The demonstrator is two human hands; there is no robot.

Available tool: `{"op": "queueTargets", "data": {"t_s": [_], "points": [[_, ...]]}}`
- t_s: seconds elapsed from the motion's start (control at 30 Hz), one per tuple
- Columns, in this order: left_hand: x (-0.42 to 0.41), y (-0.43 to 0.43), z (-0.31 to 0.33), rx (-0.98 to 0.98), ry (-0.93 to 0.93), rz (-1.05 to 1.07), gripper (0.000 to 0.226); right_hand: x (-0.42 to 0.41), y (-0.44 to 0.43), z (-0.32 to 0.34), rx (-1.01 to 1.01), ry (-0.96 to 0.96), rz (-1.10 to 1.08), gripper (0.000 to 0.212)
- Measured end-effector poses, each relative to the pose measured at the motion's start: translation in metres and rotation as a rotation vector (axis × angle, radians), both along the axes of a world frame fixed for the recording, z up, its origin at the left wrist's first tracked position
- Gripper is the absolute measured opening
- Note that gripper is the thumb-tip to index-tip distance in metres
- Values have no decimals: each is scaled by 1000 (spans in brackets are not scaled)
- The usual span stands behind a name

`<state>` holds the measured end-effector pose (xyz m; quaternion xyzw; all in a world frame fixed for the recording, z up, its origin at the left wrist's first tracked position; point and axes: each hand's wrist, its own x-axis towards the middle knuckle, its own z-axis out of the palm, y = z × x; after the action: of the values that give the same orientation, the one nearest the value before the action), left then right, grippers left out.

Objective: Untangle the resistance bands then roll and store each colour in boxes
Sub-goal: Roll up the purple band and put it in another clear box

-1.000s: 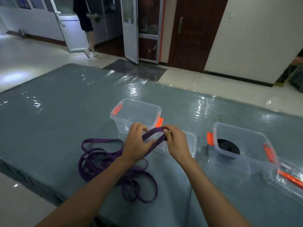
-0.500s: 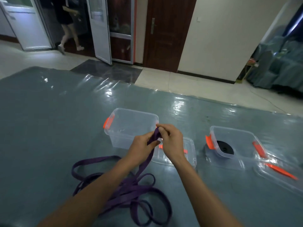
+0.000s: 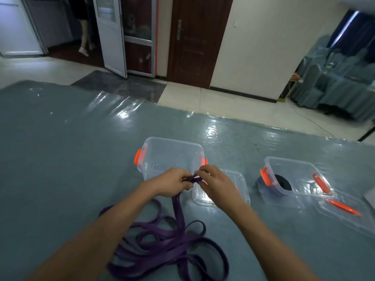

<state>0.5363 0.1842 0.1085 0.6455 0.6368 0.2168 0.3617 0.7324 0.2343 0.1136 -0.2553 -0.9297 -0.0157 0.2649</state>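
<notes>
— On the near part of the table (image 3: 60, 169), what lies there?

— Slack loops of the purple resistance band (image 3: 162, 240), heaped between the forearms. One strand rises from the heap to the hands.

— And the hands?

— The left hand (image 3: 172, 184) has its fingers curled round the strand where it comes up. The right hand (image 3: 215, 182) pinches the band's end between thumb and fingertips. A second ago that end spanned the two hands as an open arc; now it is doubled into a tight little fold, and the hands almost touch.

— Meaning?

— I judge the untangling of this band done and the roll only just begun. Nearly the whole length is yet to be wound.

— Beyond them?

— An empty clear box (image 3: 172, 139) with orange latches stands just behind the hands, its lid (image 3: 241, 189) lying flat beside it, partly under the right hand. Farther right, a second box (image 3: 292, 162) already holds a rolled black band (image 3: 283, 183), so the purple one probably goes into the empty box.
</notes>
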Motion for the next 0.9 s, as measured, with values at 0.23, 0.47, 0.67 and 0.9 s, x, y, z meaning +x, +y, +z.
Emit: {"op": "queueTargets", "data": {"t_s": [0.23,0.47,0.67,0.9], "points": [[-8,-9,-18,205,-263,274,14,-27,4,3,27,217,-179,10],[13,-23,-29,362,-516,467,17,-59,-24,9,-699,675,-462,8],[16,-30,-35,382,-533,492,17,-64,-32,9,-1268,832,-504,7],[0,-29,-46,415,-314,445,5,-51,-30,4,-1319,598,-371,6]]}}
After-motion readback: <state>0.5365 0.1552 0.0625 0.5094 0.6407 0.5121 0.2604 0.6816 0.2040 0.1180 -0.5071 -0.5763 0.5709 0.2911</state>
